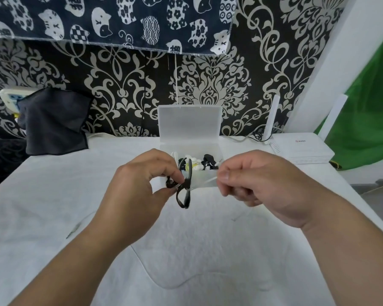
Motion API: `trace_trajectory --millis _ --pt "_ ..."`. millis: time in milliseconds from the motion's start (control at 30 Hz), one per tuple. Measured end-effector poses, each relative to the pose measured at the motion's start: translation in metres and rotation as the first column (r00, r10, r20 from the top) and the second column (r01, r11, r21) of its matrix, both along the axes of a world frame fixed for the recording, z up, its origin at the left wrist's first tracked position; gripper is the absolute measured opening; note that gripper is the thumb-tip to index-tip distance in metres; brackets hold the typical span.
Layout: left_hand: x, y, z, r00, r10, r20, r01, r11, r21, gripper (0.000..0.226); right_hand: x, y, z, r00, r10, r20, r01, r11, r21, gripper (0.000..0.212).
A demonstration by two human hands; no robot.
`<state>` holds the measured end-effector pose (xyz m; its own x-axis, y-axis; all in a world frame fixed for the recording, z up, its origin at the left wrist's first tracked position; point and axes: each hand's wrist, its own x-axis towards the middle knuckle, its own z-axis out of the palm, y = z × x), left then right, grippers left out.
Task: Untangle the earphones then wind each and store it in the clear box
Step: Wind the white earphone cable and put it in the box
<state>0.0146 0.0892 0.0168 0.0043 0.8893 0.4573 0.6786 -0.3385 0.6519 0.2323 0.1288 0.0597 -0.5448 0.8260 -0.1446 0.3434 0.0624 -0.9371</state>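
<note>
Head view: both hands work above the white cover (pixel 53 206).
Clear box (pixel 189 124): open, lid up, ready; other earphones (pixel 208 161) lie inside.
Left hand (pixel 142 186): pinches the black earphone (pixel 184 191) so its loops stay together.
Right hand (pixel 259 186): pinches the white strand (pixel 208 181), holding it tight.
Black earphone: wound up, held just before the box.
White strand: runs to the bundle, maybe to tie it.

The looped black earphone cable (pixel 188 186) contrasts with the thin white earphone cord (pixel 208 180); the frosted clear plastic box (pixel 189 124) shows black, white and yellow contents; the white quilted table cover (pixel 186 250) is plain; the black wall covering (pixel 210 93) carries cream damask scrolls; the navy hanging cloth (pixel 102 21) bears white patterned cats; the fabric drape (pixel 367 129) is green.
</note>
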Motion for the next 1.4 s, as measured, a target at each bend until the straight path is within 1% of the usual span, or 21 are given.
trace_trajectory --millis 67,133,200,233,267,333,400,433,533,633,667,733,833,900,967,1067,1167,1233,1300,1367,1400 --pt "0.002 -0.001 0.0 1.0 -0.022 -0.004 0.022 1.0 -0.016 0.039 0.0 0.001 0.0 0.997 -0.046 -0.061 0.045 0.999 -0.017 0.033" --pt "0.006 -0.002 0.0 0.998 -0.055 -0.026 0.054 0.998 -0.018 0.037 -0.005 -0.002 -0.001 0.995 -0.007 -0.1 0.006 1.0 -0.011 0.026" --pt "0.012 -0.003 -0.003 0.993 -0.11 -0.052 0.11 0.994 -0.015 0.036 -0.01 -0.004 -0.002 0.995 0.038 -0.09 -0.034 0.999 0.041 0.024" --pt "0.015 -0.004 -0.005 0.988 -0.142 -0.066 0.141 0.99 -0.01 0.035 -0.012 -0.004 -0.002 0.997 0.033 -0.062 -0.028 0.995 0.091 0.024" --pt "0.018 -0.005 -0.006 0.983 -0.169 -0.072 0.169 0.986 -0.009 0.035 -0.013 -0.004 -0.002 1.0 0.004 -0.03 0.001 0.989 0.147 0.026" --pt "0.022 -0.007 -0.006 0.978 -0.205 -0.031 0.204 0.979 -0.027 0.034 -0.012 -0.001 -0.004 0.992 -0.122 0.026 0.111 0.96 0.258 0.028" --pt "0.025 -0.01 -0.004 0.97 -0.229 0.078 0.234 0.97 -0.062 0.033 -0.009 0.004 -0.009 0.967 -0.25 0.055 0.219 0.92 0.325 0.029" --pt "0.026 -0.01 -0.003 0.959 -0.242 0.147 0.255 0.964 -0.078 0.033 -0.008 0.007 -0.013 0.954 -0.296 0.049 0.265 0.908 0.325 0.031" --pt "0.026 -0.009 -0.001 0.909 -0.259 0.327 0.304 0.948 -0.094 0.036 -0.009 0.013 -0.028 0.931 -0.365 0.017 0.353 0.912 0.209 0.035" --pt "0.022 -0.007 -0.001 0.876 -0.254 0.411 0.306 0.95 -0.067 0.036 -0.012 0.015 -0.038 0.931 -0.36 0.053 0.354 0.93 0.094 0.029" --pt "0.021 -0.007 -0.002 0.866 -0.245 0.435 0.3 0.952 -0.061 0.037 -0.013 0.014 -0.041 0.942 -0.324 0.083 0.321 0.946 0.057 0.028" --pt "0.019 -0.004 -0.002 0.851 -0.206 0.484 0.259 0.965 -0.044 0.041 -0.017 0.009 -0.044 0.972 -0.184 0.148 0.19 0.981 -0.025 0.029" --pt "0.014 0.002 -0.005 0.844 -0.088 0.529 0.111 0.994 -0.01 0.039 -0.024 0.0 -0.043 0.981 0.025 0.19 0.003 0.99 -0.143 0.034" --pt "0.008 0.005 -0.006 0.882 -0.005 0.472 0.014 1.0 -0.014 0.036 -0.025 -0.002 -0.041 0.986 0.081 0.146 -0.054 0.982 -0.182 0.036" --pt "0.004 0.004 -0.007 0.933 0.058 0.356 -0.053 0.998 -0.024 0.034 -0.024 -0.003 -0.038 0.989 0.105 0.104 -0.084 0.978 -0.19 0.036" --pt "0.003 0.003 -0.008 0.966 0.096 0.24 -0.092 0.995 -0.029 0.034 -0.023 -0.003 -0.035 0.991 0.111 0.075 -0.097 0.982 -0.163 0.035" --pt "0.003 0.003 -0.007 0.991 0.108 0.085 -0.109 0.994 0.006 0.036 -0.022 -0.003 -0.029 0.996 0.087 0.022 -0.084 0.988 -0.127 0.033" --pt "0.004 0.001 -0.006 0.997 0.073 0.009 -0.073 0.997 0.01 0.035 -0.02 -0.002 -0.025 0.998 0.057 -0.029 -0.06 0.992 -0.108 0.034" --pt "0.006 -0.001 -0.005 0.999 -0.002 -0.047 0.002 1.0 -0.006 0.034 -0.02 -0.001 -0.023 0.996 0.006 -0.094 -0.014 0.996 -0.092 0.029" --pt "0.01 -0.003 -0.005 0.995 -0.075 -0.071 0.073 0.997 -0.033 0.034 -0.018 0.001 -0.021 0.99 -0.057 -0.131 0.051 0.998 -0.046 0.022" --pt "0.012 -0.004 -0.005 0.992 -0.105 -0.068 0.102 0.994 -0.045 0.034 -0.017 0.002 -0.02 0.989 -0.089 -0.118 0.09 0.996 0.003 0.022"
